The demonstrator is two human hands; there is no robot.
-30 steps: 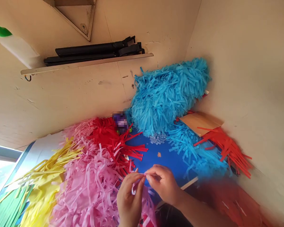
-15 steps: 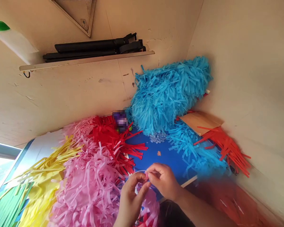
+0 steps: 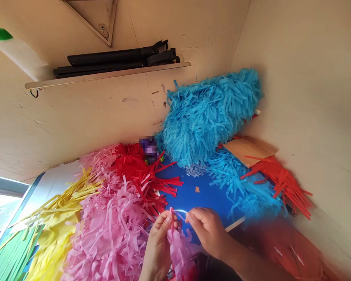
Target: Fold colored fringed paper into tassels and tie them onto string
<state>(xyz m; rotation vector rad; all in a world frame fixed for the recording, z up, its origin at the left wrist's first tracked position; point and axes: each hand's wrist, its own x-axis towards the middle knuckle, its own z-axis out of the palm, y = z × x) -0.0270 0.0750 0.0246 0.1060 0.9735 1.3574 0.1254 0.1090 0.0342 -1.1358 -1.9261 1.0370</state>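
My left hand (image 3: 161,238) pinches the twisted top of a pink paper tassel (image 3: 183,251), whose fringe hangs down beside the palm. A thin white cord (image 3: 179,211) runs from the tassel's top in a short arc to my right hand (image 3: 209,230), whose thumb and fingers are closed on it. The two hands are a little apart, over the near edge of the blue table (image 3: 200,201). Left of my left hand lies a big heap of pink fringe (image 3: 111,230).
Red fringe (image 3: 131,164), yellow strips (image 3: 57,222) and green strips (image 3: 16,249) lie at the left. Blue fringe (image 3: 204,117) is piled behind small clear pieces (image 3: 195,169). Brown paper (image 3: 248,151) and orange-red strips (image 3: 283,181) lie right. A wall shelf (image 3: 111,76) holds black objects.
My hands have moved apart, the right one slightly right and down. The pink tassel now shows more fully below my left fingers, and the cord arcs between the hands.
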